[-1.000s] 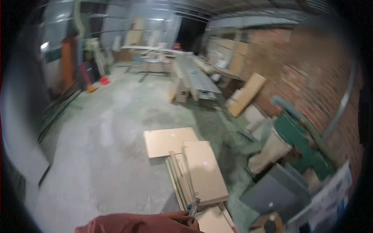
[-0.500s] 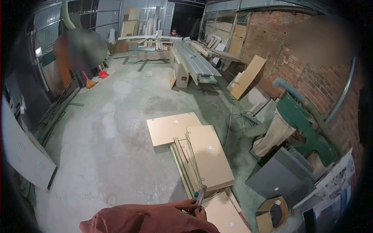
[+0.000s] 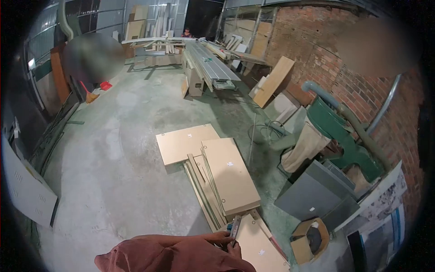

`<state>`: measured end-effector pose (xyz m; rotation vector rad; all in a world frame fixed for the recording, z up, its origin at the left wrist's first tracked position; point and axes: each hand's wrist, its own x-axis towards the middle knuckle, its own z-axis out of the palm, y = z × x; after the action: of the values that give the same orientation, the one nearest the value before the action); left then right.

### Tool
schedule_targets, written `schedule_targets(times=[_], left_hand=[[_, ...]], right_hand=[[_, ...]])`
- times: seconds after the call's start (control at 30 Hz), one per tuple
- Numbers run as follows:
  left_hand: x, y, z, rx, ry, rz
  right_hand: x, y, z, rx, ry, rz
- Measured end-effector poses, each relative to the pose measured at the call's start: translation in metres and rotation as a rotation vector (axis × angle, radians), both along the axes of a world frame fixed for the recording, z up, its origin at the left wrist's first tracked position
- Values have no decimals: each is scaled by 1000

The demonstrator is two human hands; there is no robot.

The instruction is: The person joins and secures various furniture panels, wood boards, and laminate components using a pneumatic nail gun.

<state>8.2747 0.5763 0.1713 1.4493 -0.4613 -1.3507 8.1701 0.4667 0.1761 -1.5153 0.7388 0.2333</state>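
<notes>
At the bottom centre, my left hand is closed around a slim grey and blue tool that points up and away; its kind is too small to make out. Just below, my right hand is also closed on the tool's lower end. Both hands hang over the edge of a light board with a small white label. Beyond them lies a stack of tan panels, with narrow wooden strips along its left side. Another tan panel rests farther off.
Grey panels lean at the right beside an open cardboard box. A green dust collector stands by the brick wall. Farther back is a long sliding table saw, with a person behind it. A pale metal cabinet is at the left.
The view has turned slightly right and down, so the room's contents sit farther left and higher. My hands keep their hold on the tool and have barely moved.
</notes>
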Motion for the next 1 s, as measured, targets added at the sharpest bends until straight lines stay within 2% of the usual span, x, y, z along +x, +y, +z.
schedule_targets(times=[0.1, 0.13, 0.2, 0.23, 0.27, 0.3, 0.33, 0.37, 0.4, 0.43, 0.47, 0.53, 0.57, 0.6, 0.67, 0.7, 0.77, 0.8, 0.83, 0.87, 0.9, 0.93, 1.0], left_hand=[[-22, -41, 10, 51, 45, -67], [-35, -58, 6, 58, 54, -111], [-58, -93, -3, -18, 162, -124], [-72, -107, -5, -3, 162, -185], [-81, -120, -12, 25, 131, -182], [-88, -136, -16, 46, 97, -183], [-105, -154, -20, 62, 77, -166], [-119, -162, 13, 115, 40, -131], [-118, -172, -5, 92, 28, -31], [-112, -193, -2, 59, -21, 63], [-115, -190, -8, 50, -55, 129], [-101, -230, -2, 32, -137, 143], [-94, -245, -5, 26, -183, 105], [-88, -245, -11, 23, -217, 73], [-60, -242, -19, 29, -284, 127], [-45, -248, -23, 29, -320, 136], [-70, -269, -73, 27, -352, -29], [-102, -277, -108, 25, -339, -156], [-149, -272, -143, 20, -302, -279], [-200, -246, -172, 29, -252, -370], [-197, -238, -97, 52, -159, -21], [-196, -239, -114, 44, -152, -1], [-168, -247, -113, 73, -60, -62]], right_hand=[[-25, -21, 47, 49, 4, -103], [-42, -38, 35, 55, 12, -147], [-74, -78, -15, -244, -94, -42], [-92, -92, -38, -237, -87, -104], [-104, -106, -64, -75, -135, -159], [-112, -115, -59, 79, -191, -215], [-136, -122, -50, 72, -189, -258], [-145, -116, 11, 42, -139, -308], [-139, -125, 46, 3, -112, -286], [-151, -138, 40, 139, -187, -208], [-166, -150, 29, 152, -159, -130], [-185, -170, 0, -80, -22, -173], [-198, -183, -17, -124, -87, -99], [-210, -189, -26, -109, -60, -114], [-212, -196, -45, 74, -126, -185], [-214, -204, -65, -13, -77, -146], [-214, -211, -97, -273, -137, -33], [-223, -204, -98, -583, -496, 36], [-222, -206, -113, -300, -128, -60], [-214, -206, -110, -87, 77, -164], [-207, -204, -66, 83, -106, -226], [-202, -204, -76, 39, -182, -224], [-167, -207, -50, 212, -191, -329]])
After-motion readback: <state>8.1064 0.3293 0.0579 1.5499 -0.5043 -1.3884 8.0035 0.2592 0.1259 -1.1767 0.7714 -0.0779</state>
